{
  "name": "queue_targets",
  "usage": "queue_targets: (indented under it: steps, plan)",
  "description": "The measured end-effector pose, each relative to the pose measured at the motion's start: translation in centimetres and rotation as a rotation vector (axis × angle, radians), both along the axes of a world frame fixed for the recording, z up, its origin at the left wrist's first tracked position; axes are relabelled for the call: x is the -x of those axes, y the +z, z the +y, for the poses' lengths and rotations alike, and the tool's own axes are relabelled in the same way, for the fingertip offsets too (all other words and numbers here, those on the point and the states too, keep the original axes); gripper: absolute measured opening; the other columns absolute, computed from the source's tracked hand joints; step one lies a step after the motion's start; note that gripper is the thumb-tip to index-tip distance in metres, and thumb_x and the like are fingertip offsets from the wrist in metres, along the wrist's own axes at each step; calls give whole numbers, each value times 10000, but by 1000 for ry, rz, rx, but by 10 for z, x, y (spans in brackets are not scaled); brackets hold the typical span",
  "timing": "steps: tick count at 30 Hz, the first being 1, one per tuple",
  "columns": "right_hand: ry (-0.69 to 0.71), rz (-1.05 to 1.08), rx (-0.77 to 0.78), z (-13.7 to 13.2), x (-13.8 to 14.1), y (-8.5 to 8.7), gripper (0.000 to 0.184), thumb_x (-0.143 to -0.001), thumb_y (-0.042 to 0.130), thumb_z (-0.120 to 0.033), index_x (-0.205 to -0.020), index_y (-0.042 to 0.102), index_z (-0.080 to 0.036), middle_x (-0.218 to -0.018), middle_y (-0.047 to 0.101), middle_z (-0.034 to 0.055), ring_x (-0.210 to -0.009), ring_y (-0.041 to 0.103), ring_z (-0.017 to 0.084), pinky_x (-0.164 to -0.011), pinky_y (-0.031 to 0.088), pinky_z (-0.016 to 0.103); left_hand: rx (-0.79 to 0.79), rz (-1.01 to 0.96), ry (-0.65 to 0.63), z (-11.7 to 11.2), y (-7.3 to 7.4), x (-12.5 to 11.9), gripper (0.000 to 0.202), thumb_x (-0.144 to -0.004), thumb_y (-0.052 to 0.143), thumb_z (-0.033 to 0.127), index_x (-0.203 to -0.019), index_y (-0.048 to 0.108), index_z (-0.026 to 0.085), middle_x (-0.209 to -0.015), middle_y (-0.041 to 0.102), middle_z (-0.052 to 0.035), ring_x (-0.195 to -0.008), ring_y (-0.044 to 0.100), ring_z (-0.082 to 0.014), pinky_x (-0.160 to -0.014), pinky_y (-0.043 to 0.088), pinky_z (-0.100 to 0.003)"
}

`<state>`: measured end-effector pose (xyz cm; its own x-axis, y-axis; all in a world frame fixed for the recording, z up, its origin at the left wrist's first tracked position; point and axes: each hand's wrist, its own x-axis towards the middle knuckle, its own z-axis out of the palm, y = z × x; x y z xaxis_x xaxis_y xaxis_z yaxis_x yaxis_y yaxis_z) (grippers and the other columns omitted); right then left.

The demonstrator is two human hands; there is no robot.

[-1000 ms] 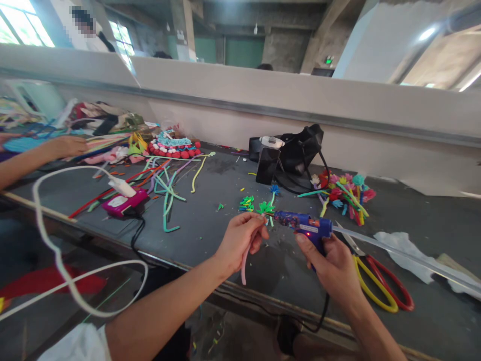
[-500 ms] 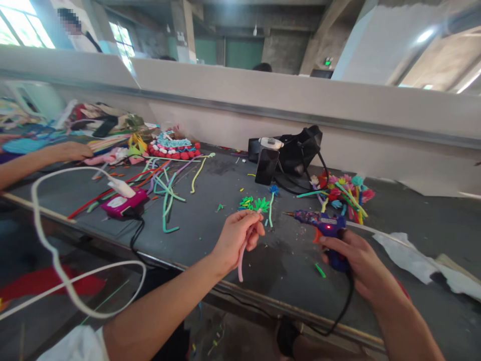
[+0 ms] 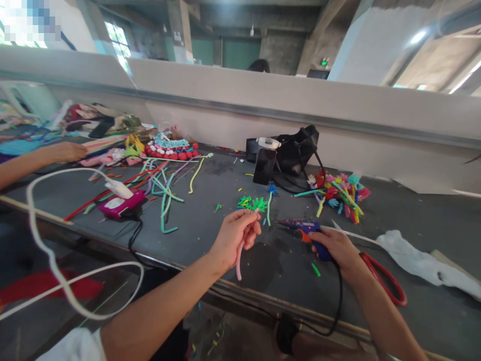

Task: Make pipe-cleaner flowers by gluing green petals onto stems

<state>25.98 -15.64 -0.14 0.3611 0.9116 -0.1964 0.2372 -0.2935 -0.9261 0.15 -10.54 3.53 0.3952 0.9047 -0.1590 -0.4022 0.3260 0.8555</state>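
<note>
My left hand [image 3: 235, 238] is closed around a pink pipe cleaner [image 3: 239, 264], pinching its upper end while the lower end hangs out below. Wrapped round the grip of a purple hot glue gun [image 3: 305, 226] is my right hand [image 3: 336, 245]. The gun's nozzle points left towards my left hand, apart from it, and a white glue stick runs out of its back. Just beyond my left fingers lie short green pieces [image 3: 258, 203]. A blue flower on a pale green stem [image 3: 269, 205] lies beside them. Red-handled scissors [image 3: 391, 288] are partly hidden under my right wrist.
A bunch of colourful pipe-cleaner flowers [image 3: 351, 195] lies right of a black bag [image 3: 300, 153] and a phone [image 3: 265, 166]. At left are loose stems [image 3: 165, 200], a magenta power box [image 3: 122, 203] with a white cable, and another person's hand [image 3: 67, 152].
My right hand has brought the glue gun left, nearer to my left hand, and its tilt has changed. More of the red-handled scissors shows now. My left hand keeps hold of the pink pipe cleaner.
</note>
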Motion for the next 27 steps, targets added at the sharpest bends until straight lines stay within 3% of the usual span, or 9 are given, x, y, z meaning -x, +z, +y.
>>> queue_targets:
  steps: [3, 8, 13, 15, 21, 27]
  plan:
    - [34, -154, -35, 2, 2, -2, 349, -721, 637, -486, -735, 659, -138, -491, 609, -9, -446, 541, 124, -457, 399, 225, 7, 2, -6, -1, 0, 0, 101, -771, 620, 244, -764, 611, 143, -543, 577, 20, -334, 381, -38, -354, 223, -212]
    - [43, -292, -34, 3, 5, -8, 377, -758, 601, -497, -883, 680, -151, -516, 632, -19, -475, 574, 151, -490, 411, 244, 20, 8, -6, -2, 1, 1, 104, -759, 631, 246, -757, 608, 144, -539, 573, 23, -334, 379, -37, -351, 211, -209]
    - [-1, -678, 17, -1, -5, -3, 452, -797, 560, -575, -901, 711, -162, -765, 735, 83, -771, 690, 261, -653, 458, 318, 17, 12, -4, -2, 2, 1, 110, -761, 632, 255, -757, 610, 147, -540, 568, 22, -338, 381, -38, -353, 219, -209]
    - [-30, -797, 35, -7, -8, 5, 447, -805, 557, -576, -951, 720, -187, -845, 744, 83, -850, 689, 278, -690, 453, 330, 16, 12, -7, -2, 2, 1, 114, -760, 635, 259, -755, 607, 149, -542, 567, 22, -340, 378, -37, -355, 219, -209]
    - [259, -911, 85, -25, -2, 19, 190, -811, 596, -435, -779, 695, -275, -741, 707, -23, -691, 661, 200, -625, 405, 291, 21, 13, -18, -2, 1, -1, 109, -760, 635, 260, -746, 602, 157, -541, 566, 26, -342, 369, -35, -359, 211, -214]
    - [251, -1009, 159, -32, 8, 25, 203, -811, 612, -417, -683, 646, -263, -667, 674, -28, -640, 641, 186, -557, 338, 275, 15, 26, -20, -1, 0, 0, 115, -763, 638, 273, -747, 602, 165, -544, 565, 28, -342, 359, -33, -358, 211, -215]
